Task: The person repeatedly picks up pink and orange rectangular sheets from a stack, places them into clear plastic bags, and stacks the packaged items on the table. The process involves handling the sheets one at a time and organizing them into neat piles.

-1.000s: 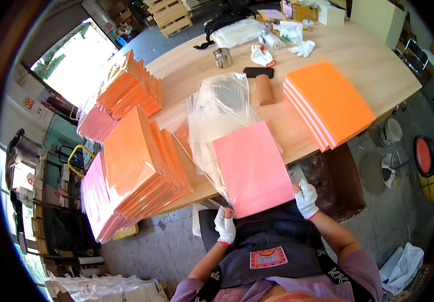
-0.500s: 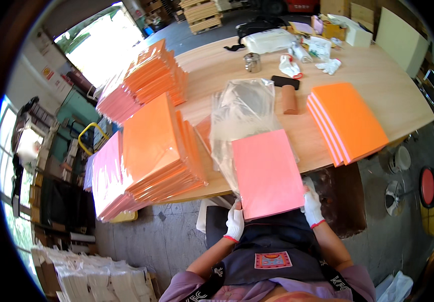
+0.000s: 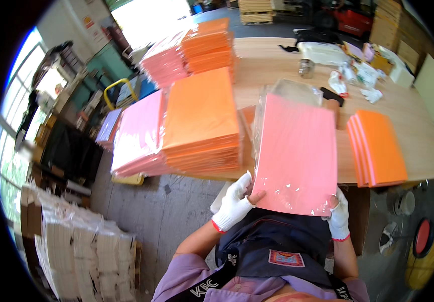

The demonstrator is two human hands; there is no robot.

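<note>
Both my hands, in white fingertip-less gloves with red cuffs, hold a pink paper pack (image 3: 297,156) by its near corners. Clear plastic covers the pack, glinting along its near edge and showing loose at its left side. My left hand (image 3: 234,202) has its thumb on top at the left corner. My right hand (image 3: 338,216) grips the right corner, with its thumb over the top. The pack is held above the table's near edge and partly hides a pile of clear plastic bags (image 3: 295,89) behind it.
Wrapped orange packs (image 3: 199,110) and wrapped pink packs (image 3: 139,126) are piled on the left. An orange-and-pink stack (image 3: 383,146) lies on the right of the table (image 3: 262,55). A black flat object (image 3: 331,96), a metal jar (image 3: 306,68) and gloves (image 3: 372,94) sit farther back.
The pink pack has come up closer, and clear plastic now shows around its near edge. My left thumb has moved onto its top. The whole view has shifted, with the table lying farther right.
</note>
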